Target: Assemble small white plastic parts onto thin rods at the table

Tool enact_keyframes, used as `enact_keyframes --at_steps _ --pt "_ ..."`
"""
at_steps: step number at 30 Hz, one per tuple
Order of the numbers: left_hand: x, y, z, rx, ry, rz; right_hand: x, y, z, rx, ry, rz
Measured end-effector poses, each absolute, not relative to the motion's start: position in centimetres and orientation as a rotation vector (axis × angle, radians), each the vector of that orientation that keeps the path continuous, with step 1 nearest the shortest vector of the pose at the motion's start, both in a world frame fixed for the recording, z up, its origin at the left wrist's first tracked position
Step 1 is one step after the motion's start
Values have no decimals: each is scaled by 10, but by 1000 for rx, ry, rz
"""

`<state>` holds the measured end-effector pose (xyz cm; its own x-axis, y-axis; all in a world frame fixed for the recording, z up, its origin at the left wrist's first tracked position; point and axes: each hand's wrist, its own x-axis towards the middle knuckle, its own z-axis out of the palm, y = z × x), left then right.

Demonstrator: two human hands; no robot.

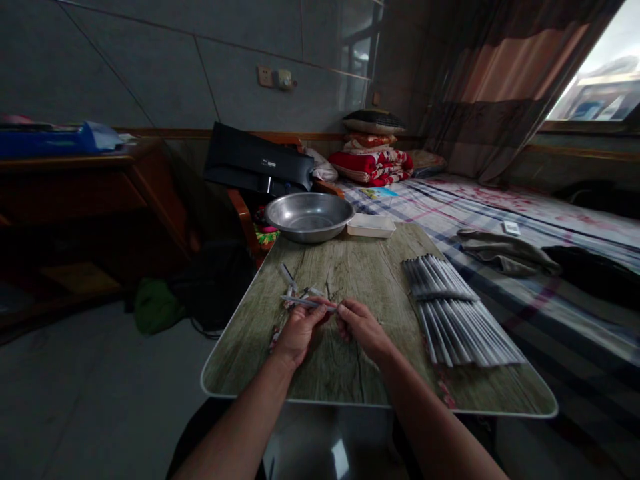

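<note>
A thin, pale pen lies across both hands above the middle of the table. My left hand is closed on its middle part, thumb on top. The fingers of my right hand pinch its right end. Just beyond the left hand, several small loose pen parts are scattered on the table; their exact kinds are too small to tell. To the right of my hands lie many similar slim pens in two stacked rows, the upper row with dark tips and the lower row pale.
The wood-patterned table bears a steel basin and a white plastic tray at its far edge. A wooden chair with a black bag stands behind. A bed adjoins the right side; a cabinet stands left.
</note>
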<state>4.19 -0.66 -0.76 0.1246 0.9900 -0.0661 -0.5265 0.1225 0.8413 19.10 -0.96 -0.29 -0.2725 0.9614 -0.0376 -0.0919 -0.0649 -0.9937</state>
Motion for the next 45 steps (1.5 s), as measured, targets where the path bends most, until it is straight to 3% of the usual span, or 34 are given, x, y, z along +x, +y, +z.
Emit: enact_keyframes --at_steps 12,20,27,36,45 --pt "43 -8 -3 898 785 1275 195 -8 -11 -917 -1068 1767" --pt "43 -8 -1 1159 839 1315 200 -11 5 -1091 -1574 1538" --pt "40 -11 2 1302 756 1064 219 -28 39 -1223 -2066 1025" --pt "46 -21 6 1195 779 1063 229 -54 21 -1348 -1781 1281" --pt "42 -19 2 1229 791 1013 237 -69 23 -1357 -1726 1309"
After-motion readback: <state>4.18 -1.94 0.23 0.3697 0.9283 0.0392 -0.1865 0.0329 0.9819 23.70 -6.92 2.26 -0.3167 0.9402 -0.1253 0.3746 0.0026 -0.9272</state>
